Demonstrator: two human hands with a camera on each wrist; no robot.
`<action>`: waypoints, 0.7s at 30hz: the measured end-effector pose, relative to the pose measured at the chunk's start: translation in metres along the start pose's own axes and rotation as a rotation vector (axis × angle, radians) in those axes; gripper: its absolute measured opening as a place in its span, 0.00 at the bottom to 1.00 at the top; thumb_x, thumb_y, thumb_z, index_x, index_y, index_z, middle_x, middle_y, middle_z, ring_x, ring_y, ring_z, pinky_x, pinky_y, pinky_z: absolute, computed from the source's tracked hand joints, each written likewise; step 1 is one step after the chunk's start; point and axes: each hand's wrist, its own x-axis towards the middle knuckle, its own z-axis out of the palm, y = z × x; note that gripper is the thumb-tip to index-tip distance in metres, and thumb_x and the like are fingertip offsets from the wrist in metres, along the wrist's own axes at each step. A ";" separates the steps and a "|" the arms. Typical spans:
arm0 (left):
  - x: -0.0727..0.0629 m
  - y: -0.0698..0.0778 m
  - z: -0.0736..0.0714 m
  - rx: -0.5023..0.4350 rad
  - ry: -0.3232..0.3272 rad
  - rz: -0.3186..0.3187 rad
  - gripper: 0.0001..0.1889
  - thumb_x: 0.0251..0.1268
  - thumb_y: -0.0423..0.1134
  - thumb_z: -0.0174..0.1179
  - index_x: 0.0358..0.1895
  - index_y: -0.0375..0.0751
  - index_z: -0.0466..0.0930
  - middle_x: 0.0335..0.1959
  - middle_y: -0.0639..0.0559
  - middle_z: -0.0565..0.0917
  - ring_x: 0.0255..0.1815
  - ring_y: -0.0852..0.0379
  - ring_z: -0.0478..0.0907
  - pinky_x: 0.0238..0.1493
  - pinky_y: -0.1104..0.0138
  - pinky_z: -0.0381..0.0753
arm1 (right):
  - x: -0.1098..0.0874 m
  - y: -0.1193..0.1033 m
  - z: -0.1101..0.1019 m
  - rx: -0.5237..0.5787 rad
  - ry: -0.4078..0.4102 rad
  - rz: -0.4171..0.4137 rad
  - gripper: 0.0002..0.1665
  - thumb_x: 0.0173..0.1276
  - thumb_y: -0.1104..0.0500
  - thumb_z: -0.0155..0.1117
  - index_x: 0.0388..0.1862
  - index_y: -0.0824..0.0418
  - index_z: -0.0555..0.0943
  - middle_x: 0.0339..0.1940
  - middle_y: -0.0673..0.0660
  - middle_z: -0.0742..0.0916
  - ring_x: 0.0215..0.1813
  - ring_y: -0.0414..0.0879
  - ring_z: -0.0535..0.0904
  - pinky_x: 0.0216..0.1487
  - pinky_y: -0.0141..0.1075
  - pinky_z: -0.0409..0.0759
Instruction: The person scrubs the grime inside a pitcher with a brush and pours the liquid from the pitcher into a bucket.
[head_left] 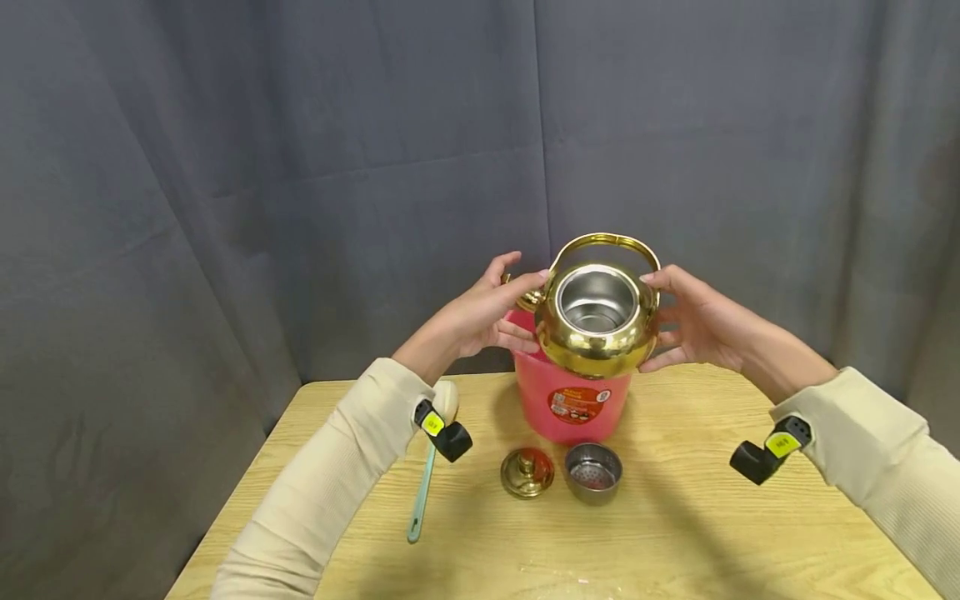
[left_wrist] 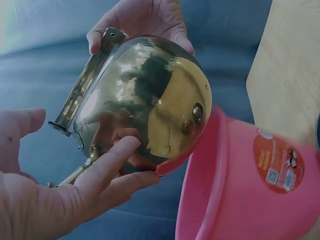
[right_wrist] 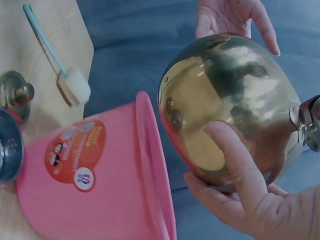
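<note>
A shiny gold teapot is held up above a pink bucket, its lidless mouth tipped toward the head camera and showing a steel interior. My left hand holds the spout side, the thumb near the handle mount and the fingers along the body. On the opposite side my right hand grips the pot between thumb and fingers. The arched handle stands up behind the mouth. Both wrist views show the mirror-like gold body between the two hands, close over the bucket's rim.
A gold lid and a steel strainer cup sit on the wooden table before the bucket. To their left lies a long brush with a green handle and a pale head. Grey curtain hangs behind the table.
</note>
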 end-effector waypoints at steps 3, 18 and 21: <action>0.004 0.004 -0.003 -0.001 0.014 0.011 0.42 0.67 0.51 0.59 0.76 0.62 0.41 0.72 0.37 0.53 0.37 0.33 0.82 0.45 0.46 0.78 | 0.007 -0.004 -0.001 -0.009 -0.016 -0.004 0.32 0.72 0.43 0.42 0.68 0.49 0.46 0.71 0.71 0.51 0.58 0.68 0.71 0.45 0.57 0.79; 0.030 0.007 -0.012 -0.006 0.089 0.058 0.41 0.63 0.48 0.64 0.75 0.61 0.49 0.70 0.40 0.56 0.42 0.35 0.81 0.37 0.54 0.83 | 0.031 -0.005 -0.007 0.034 0.028 -0.070 0.36 0.72 0.51 0.51 0.73 0.51 0.50 0.66 0.63 0.58 0.61 0.68 0.63 0.46 0.57 0.78; 0.034 0.004 -0.014 -0.024 0.084 0.059 0.38 0.65 0.47 0.63 0.74 0.60 0.53 0.66 0.40 0.62 0.43 0.35 0.82 0.38 0.54 0.83 | 0.035 -0.004 -0.007 0.018 0.043 -0.082 0.29 0.72 0.53 0.52 0.67 0.50 0.55 0.62 0.62 0.60 0.57 0.64 0.66 0.45 0.57 0.79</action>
